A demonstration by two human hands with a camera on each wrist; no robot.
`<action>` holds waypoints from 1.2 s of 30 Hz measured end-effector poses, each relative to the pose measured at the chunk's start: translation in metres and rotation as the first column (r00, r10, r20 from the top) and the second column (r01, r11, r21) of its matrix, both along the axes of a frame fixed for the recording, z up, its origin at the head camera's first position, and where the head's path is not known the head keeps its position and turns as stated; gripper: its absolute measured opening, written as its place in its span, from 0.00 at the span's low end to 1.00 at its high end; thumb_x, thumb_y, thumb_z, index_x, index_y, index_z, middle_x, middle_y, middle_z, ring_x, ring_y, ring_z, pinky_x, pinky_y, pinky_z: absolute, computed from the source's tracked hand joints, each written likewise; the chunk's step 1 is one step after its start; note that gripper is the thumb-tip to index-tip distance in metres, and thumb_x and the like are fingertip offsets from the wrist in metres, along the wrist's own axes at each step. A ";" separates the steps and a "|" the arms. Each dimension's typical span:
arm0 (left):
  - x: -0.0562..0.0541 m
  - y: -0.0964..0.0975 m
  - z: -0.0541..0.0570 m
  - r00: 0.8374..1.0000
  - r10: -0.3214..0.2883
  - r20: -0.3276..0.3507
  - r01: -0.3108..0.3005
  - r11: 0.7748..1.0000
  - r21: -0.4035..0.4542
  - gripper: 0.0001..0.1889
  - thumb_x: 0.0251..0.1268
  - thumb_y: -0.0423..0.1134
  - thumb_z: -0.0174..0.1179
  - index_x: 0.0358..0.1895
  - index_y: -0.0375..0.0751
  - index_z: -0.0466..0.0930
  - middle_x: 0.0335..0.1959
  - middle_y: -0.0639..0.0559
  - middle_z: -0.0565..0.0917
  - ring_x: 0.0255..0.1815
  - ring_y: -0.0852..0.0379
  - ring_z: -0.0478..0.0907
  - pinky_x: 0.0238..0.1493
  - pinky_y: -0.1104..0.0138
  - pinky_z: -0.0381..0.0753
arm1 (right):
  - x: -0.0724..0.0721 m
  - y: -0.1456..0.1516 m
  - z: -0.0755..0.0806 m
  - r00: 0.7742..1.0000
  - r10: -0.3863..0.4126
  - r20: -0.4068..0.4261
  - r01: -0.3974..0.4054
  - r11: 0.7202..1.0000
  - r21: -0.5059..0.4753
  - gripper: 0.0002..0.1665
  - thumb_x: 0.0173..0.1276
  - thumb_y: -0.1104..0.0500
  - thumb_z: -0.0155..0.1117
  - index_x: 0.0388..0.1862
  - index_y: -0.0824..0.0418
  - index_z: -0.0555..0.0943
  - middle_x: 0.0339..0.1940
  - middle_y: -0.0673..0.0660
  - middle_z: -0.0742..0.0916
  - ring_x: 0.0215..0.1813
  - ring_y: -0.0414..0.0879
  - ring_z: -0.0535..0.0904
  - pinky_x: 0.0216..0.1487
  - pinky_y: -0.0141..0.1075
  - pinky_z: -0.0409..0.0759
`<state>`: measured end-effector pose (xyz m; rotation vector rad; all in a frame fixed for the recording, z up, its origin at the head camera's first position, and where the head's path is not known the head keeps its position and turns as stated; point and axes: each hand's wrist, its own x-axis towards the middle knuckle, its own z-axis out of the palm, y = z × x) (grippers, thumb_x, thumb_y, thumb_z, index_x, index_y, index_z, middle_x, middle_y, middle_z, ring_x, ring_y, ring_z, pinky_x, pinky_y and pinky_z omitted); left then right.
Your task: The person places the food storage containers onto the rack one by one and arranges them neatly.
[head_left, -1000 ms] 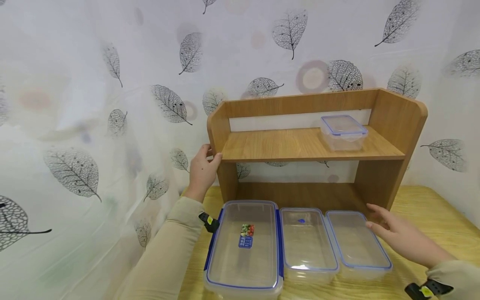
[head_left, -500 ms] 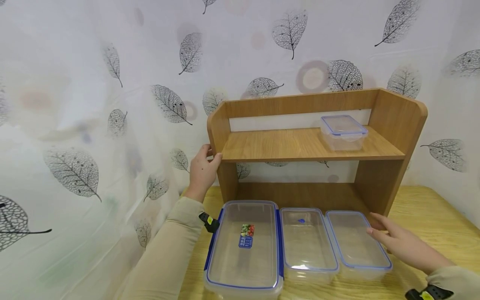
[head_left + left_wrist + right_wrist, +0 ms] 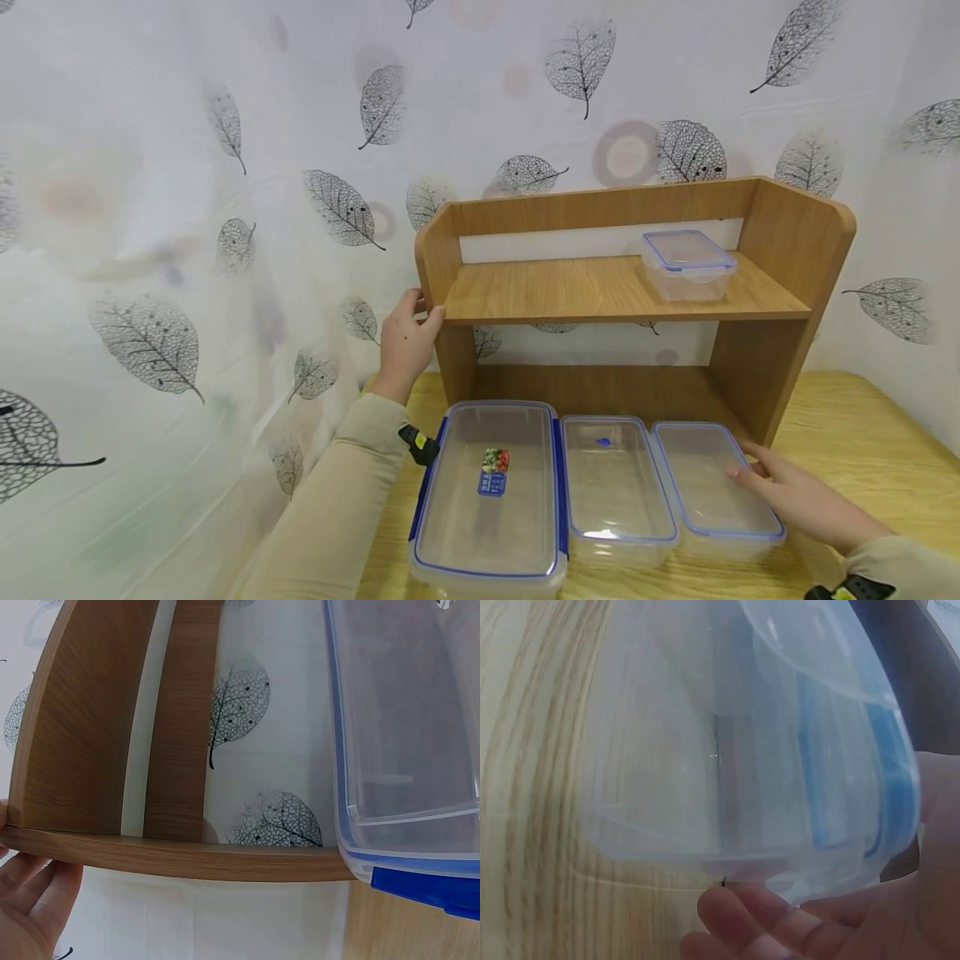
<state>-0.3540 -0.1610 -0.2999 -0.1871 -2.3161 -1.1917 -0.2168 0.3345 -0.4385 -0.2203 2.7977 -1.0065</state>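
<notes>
My left hand (image 3: 405, 348) grips the left side panel of a wooden shelf (image 3: 547, 287), thumb on its front edge and fingers on the outer face. In the left wrist view, the fingers (image 3: 51, 896) lie against the panel. My right hand (image 3: 798, 493) is at the right side of a clear food container (image 3: 712, 479) with a blue-edged lid. Its thumb lies over the lid's edge, while in the right wrist view the fingers (image 3: 727, 919) press the container's wall. That container stands on the table, rightmost in a row before the shelf.
A middle container (image 3: 617, 479) and a larger one (image 3: 487, 517) with dark blue clips and a sticker complete the row. One small container (image 3: 688, 267) sits at the right on the upper board. Behind the wood-grain table (image 3: 862, 425) hangs a leaf-printed curtain (image 3: 285, 125).
The right hand has moved slightly down and left, from hovering beside the rightmost container onto its edge. My left hand and the containers have kept their places.
</notes>
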 end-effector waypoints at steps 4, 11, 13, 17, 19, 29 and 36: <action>0.000 0.000 0.000 1.000 0.002 -0.001 -0.002 1.000 0.000 0.21 0.76 0.49 0.57 0.65 0.45 0.74 0.62 0.41 0.80 0.56 0.42 0.82 0.53 0.52 0.85 | -0.001 0.001 -0.003 1.000 0.001 0.021 -0.001 1.000 -0.001 0.49 0.82 0.39 0.44 0.77 0.81 0.48 0.68 0.86 0.65 0.66 0.81 0.65 0.56 0.67 0.75; -0.001 0.001 0.000 1.000 0.005 -0.002 -0.005 1.000 0.002 0.21 0.75 0.50 0.57 0.65 0.45 0.74 0.62 0.41 0.80 0.56 0.42 0.82 0.52 0.52 0.85 | -0.002 0.003 -0.008 0.999 0.010 0.037 -0.009 1.000 -0.026 0.45 0.83 0.41 0.44 0.73 0.82 0.58 0.66 0.82 0.72 0.65 0.77 0.69 0.57 0.65 0.76; -0.001 0.001 0.000 1.000 0.005 -0.002 -0.005 1.000 0.002 0.21 0.75 0.49 0.57 0.65 0.45 0.74 0.62 0.41 0.80 0.56 0.42 0.82 0.52 0.52 0.85 | -0.003 0.003 -0.010 0.998 0.008 0.054 -0.006 0.999 -0.045 0.44 0.83 0.41 0.44 0.72 0.82 0.59 0.65 0.79 0.74 0.65 0.74 0.71 0.57 0.64 0.76; 0.000 0.001 0.000 1.000 0.008 0.003 -0.008 1.000 0.001 0.21 0.75 0.49 0.57 0.65 0.45 0.74 0.62 0.41 0.80 0.56 0.42 0.82 0.52 0.52 0.85 | -0.004 0.003 -0.010 0.995 -0.010 0.100 0.017 0.998 -0.067 0.44 0.83 0.41 0.43 0.71 0.82 0.61 0.58 0.72 0.80 0.59 0.64 0.77 0.55 0.56 0.79; 0.000 0.001 0.000 1.000 0.010 0.005 -0.010 1.000 0.003 0.21 0.75 0.49 0.57 0.65 0.45 0.74 0.62 0.41 0.80 0.56 0.42 0.82 0.52 0.52 0.85 | -0.004 0.002 -0.011 0.994 -0.016 0.108 0.025 0.997 -0.076 0.43 0.83 0.41 0.43 0.70 0.81 0.62 0.55 0.67 0.82 0.56 0.58 0.78 0.52 0.50 0.80; 0.002 0.001 -0.001 1.000 0.010 0.012 -0.010 1.000 -0.002 0.21 0.76 0.49 0.57 0.66 0.45 0.74 0.63 0.41 0.80 0.56 0.42 0.82 0.52 0.52 0.85 | 0.006 0.000 -0.012 0.996 -0.003 0.092 0.015 0.992 -0.125 0.41 0.83 0.44 0.45 0.70 0.82 0.61 0.47 0.63 0.84 0.47 0.53 0.80 0.40 0.40 0.81; 0.002 0.001 0.000 1.000 0.009 0.016 -0.009 1.000 0.008 0.22 0.76 0.49 0.57 0.66 0.45 0.73 0.63 0.42 0.79 0.57 0.42 0.82 0.52 0.52 0.85 | 0.012 -0.003 -0.010 0.993 0.017 0.118 0.009 0.976 -0.219 0.40 0.82 0.48 0.49 0.70 0.83 0.56 0.39 0.57 0.83 0.36 0.46 0.79 0.31 0.36 0.81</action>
